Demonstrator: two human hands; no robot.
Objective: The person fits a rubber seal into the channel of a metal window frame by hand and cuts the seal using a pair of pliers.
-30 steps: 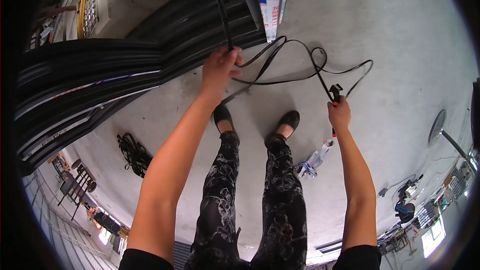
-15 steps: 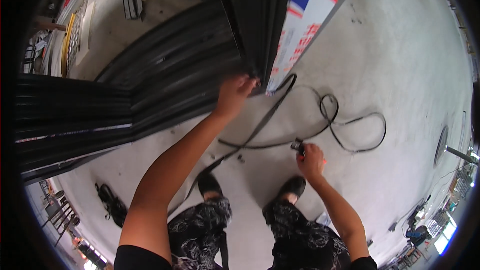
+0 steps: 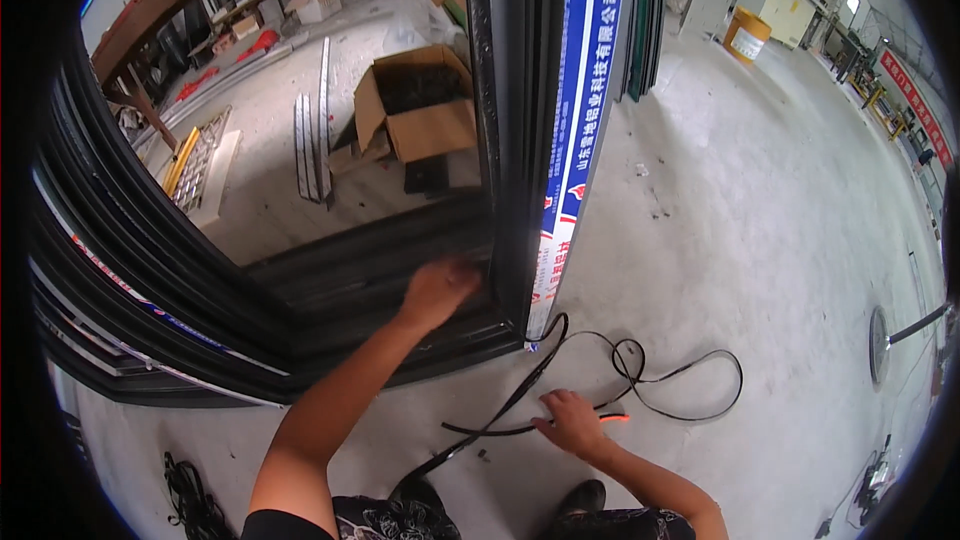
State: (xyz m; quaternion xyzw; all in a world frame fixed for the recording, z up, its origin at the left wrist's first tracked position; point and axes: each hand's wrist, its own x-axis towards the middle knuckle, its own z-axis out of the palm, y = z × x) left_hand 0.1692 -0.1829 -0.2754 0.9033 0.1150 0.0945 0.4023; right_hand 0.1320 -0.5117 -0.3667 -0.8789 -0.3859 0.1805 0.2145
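Observation:
My left hand [image 3: 442, 290] is at the inner lower corner of a black metal window frame [image 3: 515, 190], in front of its upright. Motion smears its fingers, and whatever they might hold is hidden. Above the floor, my right hand [image 3: 572, 422] is closed around a tool with an orange handle end [image 3: 614, 418]; the rest of the tool is hidden by the hand. A long black rubber strip [image 3: 520, 395] runs from near my feet to the frame's lower corner. Its thinner part lies in loops on the floor to the right.
Blue and white film [image 3: 588, 100] covers the frame's outer side. Beyond the opening are an open cardboard box [image 3: 430, 130] and metal profiles [image 3: 312, 150]. A round stand base [image 3: 879, 345] is on the right, a black bundle [image 3: 190, 495] at lower left, a yellow bucket [image 3: 746, 35] far right.
My view has tilted up, showing more of the room. My left hand has gone from the frame's bottom corner to inside the opening beside the upright. The right hand still holds the orange-handled tool.

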